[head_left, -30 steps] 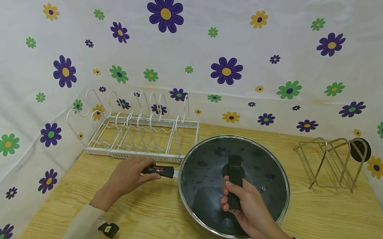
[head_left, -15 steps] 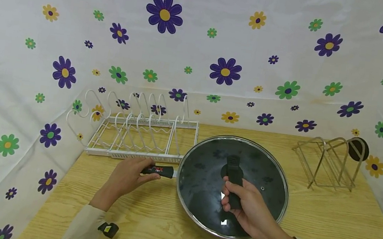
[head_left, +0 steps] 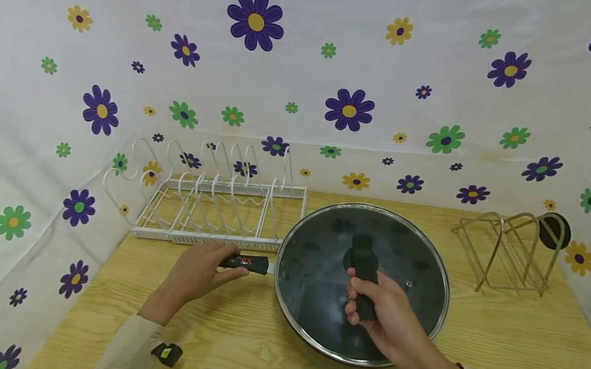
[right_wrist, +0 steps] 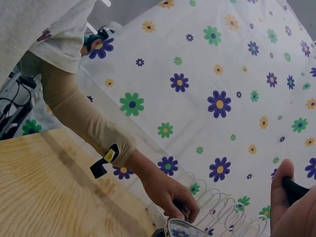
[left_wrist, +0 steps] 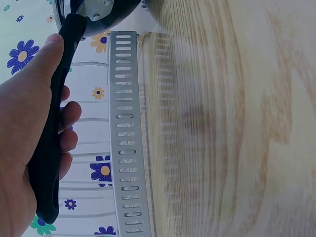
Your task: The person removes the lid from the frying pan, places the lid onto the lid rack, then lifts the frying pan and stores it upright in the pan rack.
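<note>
In the head view my left hand grips the black pan handle with red lettering. The left wrist view shows my fingers curled round that handle, with part of the pan above. A large round glass lid with a metal rim covers most of the pan. My right hand holds the lid's long black handle, thumb on top. Only the thumb side of that hand and the handle's tip appear in the right wrist view. Whether the lid touches the pan all round I cannot tell.
A white wire rack with upright loops stands behind my left hand. At the back right is a smaller metal rack with a black disc at its far side. The wooden table meets flower-printed sheeting at the back and sides.
The lid has shifted slightly away from me, toward the back, and its handle and my right hand have moved a little with it. My left hand stays on the pan handle.
</note>
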Demonstrator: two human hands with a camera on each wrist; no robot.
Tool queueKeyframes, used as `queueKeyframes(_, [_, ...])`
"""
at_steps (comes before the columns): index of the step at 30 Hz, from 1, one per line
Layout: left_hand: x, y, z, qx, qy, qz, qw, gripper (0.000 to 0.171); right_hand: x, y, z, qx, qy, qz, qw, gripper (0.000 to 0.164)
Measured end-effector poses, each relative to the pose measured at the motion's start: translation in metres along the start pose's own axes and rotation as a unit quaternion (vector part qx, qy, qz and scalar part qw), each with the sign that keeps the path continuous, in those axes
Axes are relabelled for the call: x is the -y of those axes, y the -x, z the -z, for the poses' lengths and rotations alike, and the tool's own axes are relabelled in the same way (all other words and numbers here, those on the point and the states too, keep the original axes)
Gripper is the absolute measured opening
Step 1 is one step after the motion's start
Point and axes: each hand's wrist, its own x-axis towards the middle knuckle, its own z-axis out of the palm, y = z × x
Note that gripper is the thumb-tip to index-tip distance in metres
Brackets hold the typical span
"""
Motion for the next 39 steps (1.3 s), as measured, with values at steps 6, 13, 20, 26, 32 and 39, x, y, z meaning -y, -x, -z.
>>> queueKeyframes(6, [0.0,0.001,0.0,-0.005,-0.004,-0.002,1.0,0.036,0.003,0.001,-0.001,0.001,0.015,0.0,1.0,0.035])
queueKeyframes(13, [0.0,0.001,0.0,0.007,-0.001,0.009,0.9999,0.036,0.006,0.003,0.0,0.0,0.03,0.008,1.0,0.028])
queueKeyframes(20, [-0.002,0.0,0.002,0.004,0.024,0.011,0.9996,0.037,0.01,0.004,-0.002,-0.008,0.04,0.01,0.999,0.03])
queueKeyframes(26, [-0.007,-0.006,0.008,0.008,0.044,0.029,0.9986,0.038,0.015,0.007,-0.002,-0.011,0.055,0.024,0.998,0.032])
queueKeyframes(32, [-0.014,-0.012,0.014,0.018,0.061,0.044,0.997,0.037,0.021,0.011,-0.004,-0.016,0.076,0.036,0.996,0.034])
queueKeyframes(39, [-0.023,-0.025,0.02,0.025,0.067,0.042,0.9966,0.041,0.027,0.015,-0.004,-0.012,0.103,0.06,0.993,0.034])
